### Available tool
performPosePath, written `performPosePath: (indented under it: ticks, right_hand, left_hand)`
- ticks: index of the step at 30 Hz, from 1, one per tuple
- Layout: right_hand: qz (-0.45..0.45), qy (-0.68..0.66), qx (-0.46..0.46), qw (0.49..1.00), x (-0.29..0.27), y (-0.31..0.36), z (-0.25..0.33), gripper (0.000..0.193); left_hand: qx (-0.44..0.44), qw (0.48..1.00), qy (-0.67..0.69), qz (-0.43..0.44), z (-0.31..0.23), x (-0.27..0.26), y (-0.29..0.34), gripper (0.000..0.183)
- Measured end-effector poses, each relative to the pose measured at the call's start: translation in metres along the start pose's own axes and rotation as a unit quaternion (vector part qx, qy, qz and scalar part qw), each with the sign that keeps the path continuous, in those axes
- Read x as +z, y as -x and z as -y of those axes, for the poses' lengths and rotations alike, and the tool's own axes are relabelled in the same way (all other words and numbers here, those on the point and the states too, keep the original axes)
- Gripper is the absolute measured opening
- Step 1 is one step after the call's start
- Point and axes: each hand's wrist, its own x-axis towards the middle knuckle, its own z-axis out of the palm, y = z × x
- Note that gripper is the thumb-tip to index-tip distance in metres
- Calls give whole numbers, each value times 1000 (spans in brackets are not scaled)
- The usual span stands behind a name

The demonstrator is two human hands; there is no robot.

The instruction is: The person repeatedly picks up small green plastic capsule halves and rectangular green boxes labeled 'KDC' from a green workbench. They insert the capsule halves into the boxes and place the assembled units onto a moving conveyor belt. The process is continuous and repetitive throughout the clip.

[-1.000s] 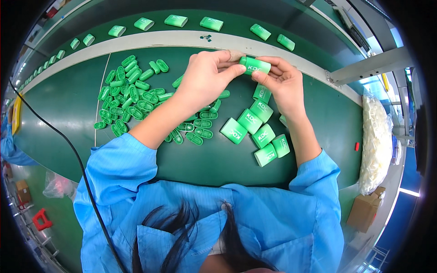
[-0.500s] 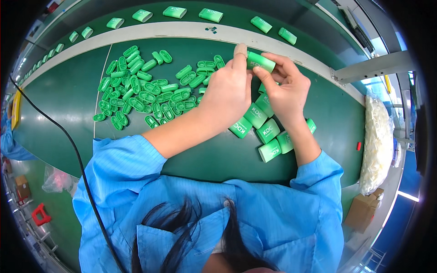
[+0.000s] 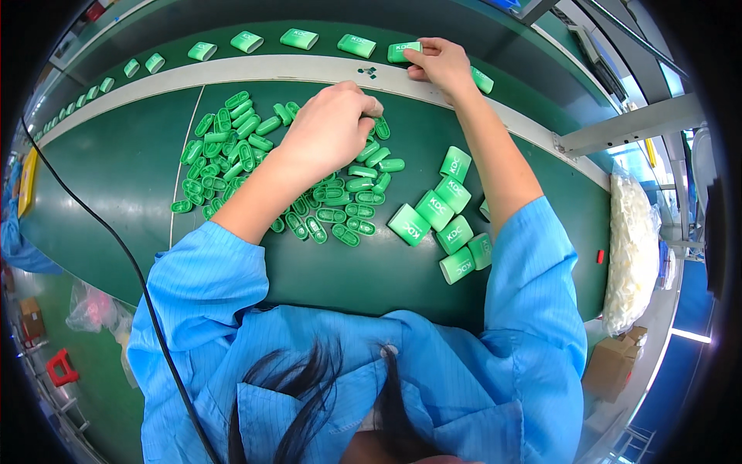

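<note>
On the far belt, the fingers and thumb of my right hand (image 3: 443, 65) grip a flat green case (image 3: 403, 52) with white lettering. My left hand (image 3: 328, 127) is over the upper right part of a heap of green oval caps (image 3: 246, 155), its fingers curled in. One green cap (image 3: 382, 128) lies right by those fingertips, and whether they pinch anything is hidden. More green cases (image 3: 434, 209) lie in a loose cluster on the table between my forearms, one partly covered by my right sleeve.
A pale rail (image 3: 232, 72) separates the dark green table (image 3: 371, 274) from the belt, where a row of green cases (image 3: 299, 39) runs leftward. A metal bracket (image 3: 630, 124) juts in at right, above a bag of white pieces (image 3: 632, 251). A black cable (image 3: 124, 247) crosses the left side.
The case that was between both hands over the table is now at the belt in my right hand. My left hand has let go and moved left to the caps.
</note>
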Motion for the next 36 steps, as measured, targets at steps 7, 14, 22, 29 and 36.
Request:
performPosePath:
  ticks: [7, 14, 22, 29, 36]
  right_hand:
    - [37, 224, -151, 962, -65, 63, 24, 33]
    - [162, 287, -26, 944, -91, 137, 21, 23]
    - [121, -191, -25, 974, -69, 123, 33, 30]
    - [158, -216, 14, 964, -57, 123, 12, 29]
    - [174, -252, 24, 952, -55, 125, 10, 25]
  left_hand:
    - [-32, 989, -143, 5, -14, 4, -1, 20]
    - [41, 994, -97, -6, -15, 28, -3, 25]
    - [-92, 952, 290, 33, -26, 17, -11, 35]
    - [-118, 887, 446, 35, -15, 20, -11, 38]
    - [-108, 902, 417, 15, -11, 25, -11, 36]
